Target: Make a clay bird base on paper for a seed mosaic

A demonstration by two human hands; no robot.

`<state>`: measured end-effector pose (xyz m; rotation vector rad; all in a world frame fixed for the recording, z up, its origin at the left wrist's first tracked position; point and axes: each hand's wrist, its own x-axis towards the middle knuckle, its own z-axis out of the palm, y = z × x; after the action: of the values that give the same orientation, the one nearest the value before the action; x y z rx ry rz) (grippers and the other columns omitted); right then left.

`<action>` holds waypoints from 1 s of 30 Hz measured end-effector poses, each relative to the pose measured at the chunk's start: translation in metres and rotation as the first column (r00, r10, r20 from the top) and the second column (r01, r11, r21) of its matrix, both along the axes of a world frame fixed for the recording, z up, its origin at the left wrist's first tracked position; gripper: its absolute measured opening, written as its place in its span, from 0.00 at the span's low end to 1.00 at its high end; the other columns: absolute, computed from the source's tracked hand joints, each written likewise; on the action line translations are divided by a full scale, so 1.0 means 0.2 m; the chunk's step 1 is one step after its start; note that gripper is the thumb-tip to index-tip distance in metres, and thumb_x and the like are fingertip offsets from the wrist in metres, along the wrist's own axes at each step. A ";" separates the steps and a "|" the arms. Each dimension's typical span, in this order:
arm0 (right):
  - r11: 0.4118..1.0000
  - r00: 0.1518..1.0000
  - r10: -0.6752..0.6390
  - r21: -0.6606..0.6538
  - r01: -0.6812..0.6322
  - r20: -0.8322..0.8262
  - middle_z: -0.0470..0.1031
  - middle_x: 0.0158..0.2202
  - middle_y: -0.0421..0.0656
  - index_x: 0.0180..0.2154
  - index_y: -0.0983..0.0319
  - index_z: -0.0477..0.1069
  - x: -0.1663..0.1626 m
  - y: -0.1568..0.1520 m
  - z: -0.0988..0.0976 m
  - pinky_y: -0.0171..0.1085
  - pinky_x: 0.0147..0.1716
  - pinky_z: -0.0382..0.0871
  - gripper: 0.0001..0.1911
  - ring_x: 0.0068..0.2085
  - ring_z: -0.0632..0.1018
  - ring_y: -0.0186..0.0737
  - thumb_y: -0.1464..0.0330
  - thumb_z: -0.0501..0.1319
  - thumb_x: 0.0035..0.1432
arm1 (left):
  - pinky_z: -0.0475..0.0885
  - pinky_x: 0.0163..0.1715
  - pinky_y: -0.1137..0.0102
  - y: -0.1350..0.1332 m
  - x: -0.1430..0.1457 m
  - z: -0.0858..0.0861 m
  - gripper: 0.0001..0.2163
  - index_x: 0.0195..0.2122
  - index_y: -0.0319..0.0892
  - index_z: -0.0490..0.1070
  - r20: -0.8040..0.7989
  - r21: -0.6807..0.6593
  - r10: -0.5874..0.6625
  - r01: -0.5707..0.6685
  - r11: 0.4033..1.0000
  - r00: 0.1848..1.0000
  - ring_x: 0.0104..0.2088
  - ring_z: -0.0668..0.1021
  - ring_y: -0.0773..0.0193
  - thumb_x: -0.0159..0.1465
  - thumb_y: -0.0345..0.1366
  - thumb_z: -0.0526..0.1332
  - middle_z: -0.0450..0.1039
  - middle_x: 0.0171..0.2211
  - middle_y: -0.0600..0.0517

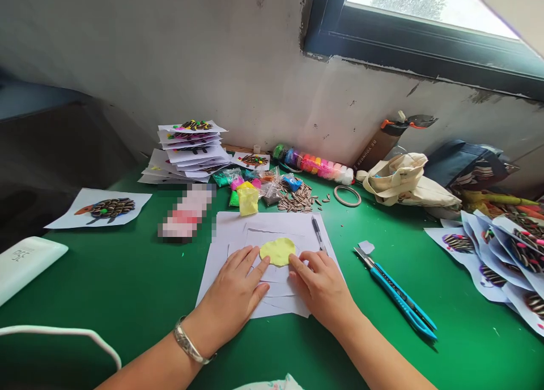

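Observation:
A flat, roughly oval piece of yellow modelling clay (277,251) lies on a small stack of white paper (212,276). My left hand (238,282) rests palm down on the paper, fingers stretched, with fingertips at the clay's left edge. At the clay's lower right edge, my right hand (323,285) touches it with the index fingertip; the other fingers are loosely bent and part of the thumb is hidden. Neither hand grips anything. A black pen (318,234) lies on the paper just beyond my right hand. Behind the paper sits a yellow packet (247,198).
Blue-handled scissors or cutter (397,293) lie at the right. Sunflower seeds (297,198), clay bags (272,191) and a tape roll (347,195) are behind. Stacked seed pictures (193,152) stand back left, more pictures (505,265) at right. A white device (29,265) is left.

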<state>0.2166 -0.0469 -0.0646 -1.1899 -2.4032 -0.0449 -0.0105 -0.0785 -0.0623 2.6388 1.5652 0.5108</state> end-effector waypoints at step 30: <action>0.997 0.996 0.000 -0.079 -0.006 -0.086 0.72 0.40 0.50 0.55 0.64 0.66 0.03 0.00 -0.01 0.44 0.39 0.68 0.18 0.38 0.69 0.44 0.69 0.55 0.65 | 0.67 0.58 0.49 0.00 -0.01 0.00 0.20 0.61 0.43 0.64 -0.027 -0.004 0.007 -0.008 1.000 1.000 0.60 0.66 0.48 0.67 0.38 0.55 0.65 0.60 0.42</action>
<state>0.2217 -0.0463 -0.0672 -1.1985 -2.3507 0.1015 -0.0115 -0.0784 -0.0629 2.6492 1.5823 0.4741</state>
